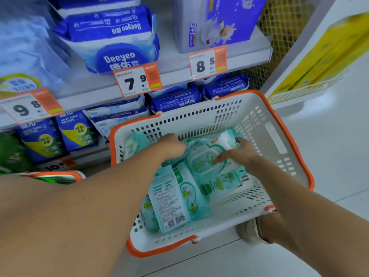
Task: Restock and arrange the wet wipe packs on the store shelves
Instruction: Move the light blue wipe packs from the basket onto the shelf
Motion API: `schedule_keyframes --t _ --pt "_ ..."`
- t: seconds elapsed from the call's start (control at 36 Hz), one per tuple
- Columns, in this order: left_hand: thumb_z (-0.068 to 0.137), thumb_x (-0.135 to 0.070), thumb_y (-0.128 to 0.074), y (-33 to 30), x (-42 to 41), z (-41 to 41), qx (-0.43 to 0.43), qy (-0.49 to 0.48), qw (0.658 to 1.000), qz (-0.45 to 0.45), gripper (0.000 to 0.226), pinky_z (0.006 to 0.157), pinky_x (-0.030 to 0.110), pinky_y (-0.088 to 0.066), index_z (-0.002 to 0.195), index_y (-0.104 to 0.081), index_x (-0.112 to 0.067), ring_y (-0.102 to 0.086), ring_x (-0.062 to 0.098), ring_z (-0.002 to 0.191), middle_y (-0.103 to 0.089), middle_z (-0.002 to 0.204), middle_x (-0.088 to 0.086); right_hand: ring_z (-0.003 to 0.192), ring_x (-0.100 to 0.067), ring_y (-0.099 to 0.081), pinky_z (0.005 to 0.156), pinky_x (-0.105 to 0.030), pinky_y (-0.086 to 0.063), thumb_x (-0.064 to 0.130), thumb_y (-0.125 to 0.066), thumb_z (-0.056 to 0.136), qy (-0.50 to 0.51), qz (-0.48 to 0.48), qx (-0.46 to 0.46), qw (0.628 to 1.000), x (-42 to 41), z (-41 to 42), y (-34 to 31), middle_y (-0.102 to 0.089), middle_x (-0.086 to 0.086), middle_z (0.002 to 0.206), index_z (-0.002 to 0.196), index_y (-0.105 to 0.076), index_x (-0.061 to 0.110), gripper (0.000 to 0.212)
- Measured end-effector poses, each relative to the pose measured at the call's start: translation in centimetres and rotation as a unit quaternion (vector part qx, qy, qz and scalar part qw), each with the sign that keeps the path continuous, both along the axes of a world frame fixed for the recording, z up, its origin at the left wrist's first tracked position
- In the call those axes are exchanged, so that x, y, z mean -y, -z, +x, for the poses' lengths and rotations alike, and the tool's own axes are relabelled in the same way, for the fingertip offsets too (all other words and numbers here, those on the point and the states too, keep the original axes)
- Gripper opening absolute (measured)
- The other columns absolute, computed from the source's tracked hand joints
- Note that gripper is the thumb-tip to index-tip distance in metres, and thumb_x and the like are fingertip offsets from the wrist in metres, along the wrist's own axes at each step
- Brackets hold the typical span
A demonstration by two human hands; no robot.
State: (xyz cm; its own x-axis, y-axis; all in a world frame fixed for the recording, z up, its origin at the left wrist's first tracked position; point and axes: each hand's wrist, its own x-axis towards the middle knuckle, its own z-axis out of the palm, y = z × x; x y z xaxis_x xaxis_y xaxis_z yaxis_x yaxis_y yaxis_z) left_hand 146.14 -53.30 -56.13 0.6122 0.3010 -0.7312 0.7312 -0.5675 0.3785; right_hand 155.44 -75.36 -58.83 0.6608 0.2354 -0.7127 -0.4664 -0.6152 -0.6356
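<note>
Now both hands in basket [279, 140], R hand [238, 151] fingers [221, 157] curled on green wipe pack [207, 162]

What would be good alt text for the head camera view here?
Both hands, left hand and right hand, reach into a white basket with an orange rim and grip a green wet wipe pack atop several more. Behind it, store shelves hold blue Deeyeo packs above orange price tags.

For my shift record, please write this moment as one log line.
stage: picking stock | left hand: gripping green wipe packs | right hand: gripping top green pack | basket: holds several packs
</note>
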Motion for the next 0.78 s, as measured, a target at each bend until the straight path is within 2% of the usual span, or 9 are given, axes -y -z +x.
schedule_keyframes --t 0.06,0.11,0.19,0.22,0.28,0.36,0.47,0.58,0.78 --pt "0.091 -0.05 -0.057 -1.2 0.2 0.3 0.014 -0.066 0.997 -0.035 0.06 0.071 0.029 -0.048 0.127 -0.055 -0.003 -0.058 0.022 0.085 -0.06 0.107 0.01 0.078 -0.034 -0.075 0.067 -0.049 -0.062 0.014 -0.097 0.032 0.021 0.027 0.002 0.999 1.7 2.4 -3.8 -0.075 -0.014 0.099 0.125 -0.06 0.006 0.1" --pt "0.075 -0.071 -0.065 -3.7 0.8 0.6 0.022 -0.158 0.981 -0.11 0.084 0.09 0.037 -0.05 0.134 -0.052 -0.014 -0.057 0.027 0.109 -0.055 0.131 0.008 0.087 -0.035 -0.074 0.074 -0.047 -0.061 0.016 -0.097 0.037 0.038 0.064 0.006 0.997 3.4 4.4 -8.6 -0.076 -0.014 0.101 0.12 -0.065 0.004 0.09" --pt "0.033 -0.077 -0.082 -9.1 2.1 1.5 0.081 -0.282 0.902 -0.316 0.115 0.097 0.047 -0.049 0.131 -0.055 -0.024 -0.051 0.029 0.124 -0.052 0.135 0.003 0.102 -0.033 -0.071 0.083 -0.048 -0.06 0.026 -0.1 0.026 0.022 0.174 -0.023 0.984 4.5 6.2 -15.6 -0.072 -0.016 0.116 0.117 -0.069 0.006 0.098" --pt "0.028 -0.069 -0.089 -10.8 2.3 2.1 0.121 -0.283 0.873 -0.379 0.113 0.09 0.047 -0.054 0.127 -0.059 -0.023 -0.057 0.028 0.119 -0.059 0.131 0.003 0.098 -0.029 -0.073 0.077 -0.043 -0.062 0.025 -0.101 0.024 0.012 0.216 -0.042 0.975 4.5 6.5 -17.8 -0.072 -0.015 0.115 0.111 -0.073 0.009 0.092" --pt "0.05 -0.04 -0.094 -14.8 3.1 3.2 0.23 -0.233 0.839 -0.435 0.071 0.071 0.039 -0.06 0.113 -0.067 -0.021 -0.07 0.02 0.096 -0.074 0.107 0.0 0.092 -0.025 -0.075 0.069 -0.037 -0.062 0.023 -0.101 0.023 -0.014 0.272 -0.053 0.961 4.3 6.3 -21.9 -0.074 -0.014 0.111 0.097 -0.08 0.012 0.079" --pt "0.071 -0.007 -0.08 -20.4 3.7 3.8 0.361 -0.202 0.828 -0.379 0.03 0.059 0.029 -0.059 0.096 -0.068 -0.018 -0.073 0.016 0.077 -0.077 0.087 -0.003 0.103 -0.031 -0.071 0.078 -0.042 -0.061 0.021 -0.1 0.036 -0.056 0.326 -0.001 0.944 3.3 5.5 -26.3 -0.07 -0.017 0.119 0.111 -0.076 0.012 0.079" --pt "0.068 -0.011 -0.083 -25.6 2.1 2.9 0.447 -0.129 0.831 -0.306 0.046 0.077 0.03 -0.06 0.112 -0.068 -0.014 -0.073 0.017 0.095 -0.077 0.102 -0.002 0.101 -0.036 -0.071 0.075 -0.045 -0.061 0.011 -0.087 0.059 -0.032 0.366 0.086 0.926 1.2 4.1 -30.0 -0.071 -0.019 0.117 0.117 -0.071 0.007 0.06" --pt "0.055 -0.033 -0.084 -30.5 0.7 1.6 0.527 -0.1 0.818 -0.208 0.053 0.075 0.022 -0.058 0.105 -0.07 -0.021 -0.073 0.008 0.09 -0.076 0.097 -0.011 0.104 -0.037 -0.07 0.081 -0.05 -0.059 0.001 -0.072 0.071 -0.056 0.408 0.162 0.897 -0.7 3.3 -33.3 -0.07 -0.018 0.119 0.119 -0.069 0.009 0.049" --pt "0.069 -0.02 -0.087 -40.5 -4.2 5.1 0.63 -0.021 0.769 -0.101 0.05 0.076 0.016 -0.056 0.114 -0.066 -0.02 -0.071 -0.001 0.09 -0.075 0.1 -0.012 0.109 -0.032 -0.069 0.086 -0.046 -0.059 0.006 -0.086 0.057 -0.076 0.43 0.383 0.814 -5.5 7.9 -42.2 -0.069 -0.013 0.122 0.135 -0.053 0.004 0.085"
